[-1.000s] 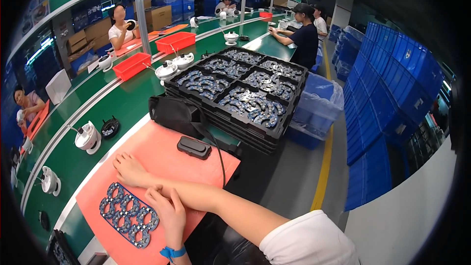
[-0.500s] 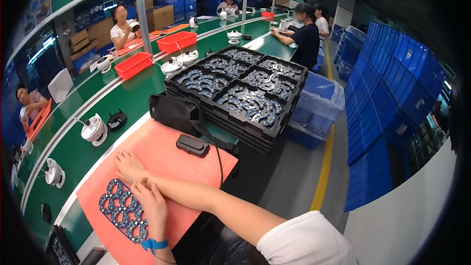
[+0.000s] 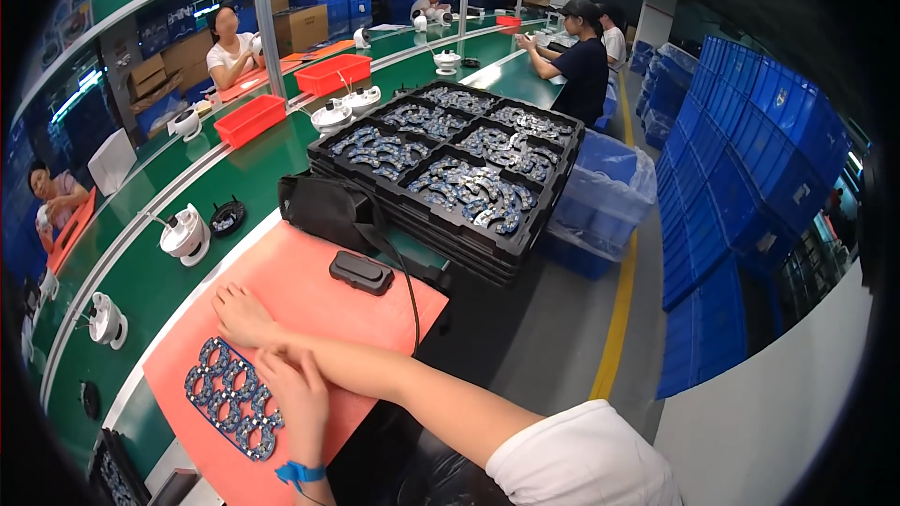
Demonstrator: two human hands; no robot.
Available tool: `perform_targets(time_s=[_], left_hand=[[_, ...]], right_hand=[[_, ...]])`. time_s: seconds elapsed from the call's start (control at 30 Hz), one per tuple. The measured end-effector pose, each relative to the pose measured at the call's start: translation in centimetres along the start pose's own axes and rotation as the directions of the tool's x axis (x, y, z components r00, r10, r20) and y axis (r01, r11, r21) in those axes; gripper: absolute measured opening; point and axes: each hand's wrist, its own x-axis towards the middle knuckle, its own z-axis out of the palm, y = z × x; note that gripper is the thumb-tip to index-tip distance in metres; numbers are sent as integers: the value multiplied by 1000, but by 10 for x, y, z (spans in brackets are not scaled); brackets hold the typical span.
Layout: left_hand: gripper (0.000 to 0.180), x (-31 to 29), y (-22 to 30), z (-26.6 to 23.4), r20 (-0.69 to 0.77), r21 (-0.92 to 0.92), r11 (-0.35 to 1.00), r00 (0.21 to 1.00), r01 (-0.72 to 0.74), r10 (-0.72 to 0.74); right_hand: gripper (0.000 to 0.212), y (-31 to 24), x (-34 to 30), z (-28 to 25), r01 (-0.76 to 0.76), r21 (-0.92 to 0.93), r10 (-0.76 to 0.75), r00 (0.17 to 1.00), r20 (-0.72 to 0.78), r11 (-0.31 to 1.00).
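My right hand [image 3: 244, 316] lies on the orange-pink mat [image 3: 375, 389], palm down with fingers stretched out, holding nothing. Its forearm crosses in from the lower right. My left hand [image 3: 294, 391], with a blue band at the wrist, rests against the right wrist, its fingers extended and slightly apart. Next to it on the mat is a blue panel of joined ring-shaped circuit boards [image 3: 223, 394]; the left fingers cover or border its right edge. A small dark oblong device [image 3: 361, 272] lies farther up the mat.
Black stacked trays [image 3: 441, 155] hold many curved circuit boards, beside a black pouch [image 3: 328, 211]. White camera housings [image 3: 186, 236] and a black ring part [image 3: 227, 217] sit on the green conveyor. Red bins [image 3: 250, 122] stand beyond. Blue crates [image 3: 731, 169] line the right; co-workers [image 3: 581, 66] sit nearby.
My left hand has shifted slightly, its fingers straighter against the right wrist. The right hand stays on the mat. Housings on the conveyor have moved slightly farther away. A co-worker has raised their hands.
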Motion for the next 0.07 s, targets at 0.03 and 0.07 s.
perform_targets(time_s=[0.03, 0.07], left_hand=[[28, 5, -4, -2, 45, -57, 995, 996, 84, -81], [31, 9, -4, -5, 97, -112, 980, 983, 166, -156]], right_hand=[[36, 1, 1, 1, 3, 9, -3, 1000, 17, 1000], [37, 4, 2, 3, 7, -6, -7, 1000, 10, 1000]])
